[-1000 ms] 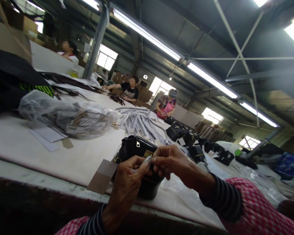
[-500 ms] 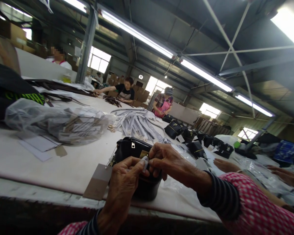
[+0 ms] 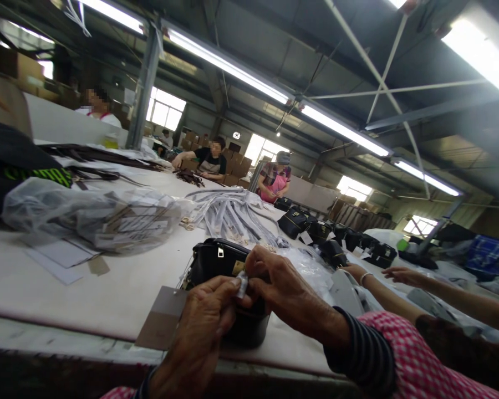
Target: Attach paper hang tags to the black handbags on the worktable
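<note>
A small black handbag [image 3: 216, 263] with gold hardware stands at the near edge of the white table [image 3: 120, 288]. Both my hands meet just in front of it. My left hand [image 3: 203, 327] and my right hand [image 3: 274, 282] each pinch a small pale strip [image 3: 243, 284] between thumb and fingers. A brown paper tag [image 3: 160, 318] hangs off the bag's left side and lies on the table.
A clear plastic bag of paper tags [image 3: 91, 213] lies at the left, a heap of grey straps [image 3: 233, 213] behind the handbag, and several black handbags [image 3: 316, 230] further right. Another person's arms [image 3: 403, 282] reach in from the right. Other people work at the far end of the table.
My hands have stayed pinched together in front of the bag while the view shifted slightly. Another person's arms have come into view at the right and reached further over the table.
</note>
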A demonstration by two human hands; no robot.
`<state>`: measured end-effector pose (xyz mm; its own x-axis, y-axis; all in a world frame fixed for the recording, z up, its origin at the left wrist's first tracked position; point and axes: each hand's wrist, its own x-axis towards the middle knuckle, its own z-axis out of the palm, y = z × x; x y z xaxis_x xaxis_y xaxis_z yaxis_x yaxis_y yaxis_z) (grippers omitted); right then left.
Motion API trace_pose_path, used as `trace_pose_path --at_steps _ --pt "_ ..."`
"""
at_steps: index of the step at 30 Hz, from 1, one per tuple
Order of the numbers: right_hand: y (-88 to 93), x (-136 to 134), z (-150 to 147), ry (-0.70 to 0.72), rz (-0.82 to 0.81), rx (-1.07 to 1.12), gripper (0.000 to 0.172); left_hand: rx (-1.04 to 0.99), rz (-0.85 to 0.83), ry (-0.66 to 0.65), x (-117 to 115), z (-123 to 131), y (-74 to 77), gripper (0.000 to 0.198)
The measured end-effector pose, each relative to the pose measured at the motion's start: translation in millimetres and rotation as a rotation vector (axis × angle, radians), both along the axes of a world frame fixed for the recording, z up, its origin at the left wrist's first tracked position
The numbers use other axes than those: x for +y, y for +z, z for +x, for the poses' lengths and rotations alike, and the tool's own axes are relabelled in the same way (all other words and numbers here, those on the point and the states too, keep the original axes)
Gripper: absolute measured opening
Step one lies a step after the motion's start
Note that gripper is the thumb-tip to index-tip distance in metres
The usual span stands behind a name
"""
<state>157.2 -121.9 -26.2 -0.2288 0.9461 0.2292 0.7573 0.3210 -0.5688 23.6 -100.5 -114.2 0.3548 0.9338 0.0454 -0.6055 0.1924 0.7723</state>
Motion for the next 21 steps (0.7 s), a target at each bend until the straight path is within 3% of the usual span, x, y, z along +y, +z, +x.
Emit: trace_pose_path --at_steps 4,9,13,18,21 --pt "2.9 -2.4 -0.2 0.064 0.045 -0.14 0.023 -0.017 0.003 -0.055 0.6 -4.6 -1.2 0.03" --pt "10.3 -5.7 -0.7 0.089 0.162 -0.516 0.016 -0.022 -0.004 -0.127 3.9 -11.8 -0.1 0.025" --pt "7.3 0.3 6.0 0.183 0.37 -0.781 0.01 -0.044 -0.057 -0.17 7.7 -14.4 -0.9 0.024" --pt "-4.2 12.1 19.4 0.431 0.802 -0.921 0.024 -0.152 -0.167 -0.247 9.6 -13.6 0.0 0.025" --pt "-4.7 17.5 23.3 0.517 0.848 -0.88 0.022 -0.145 -0.139 -0.249 9.6 -12.6 2.1 0.025"
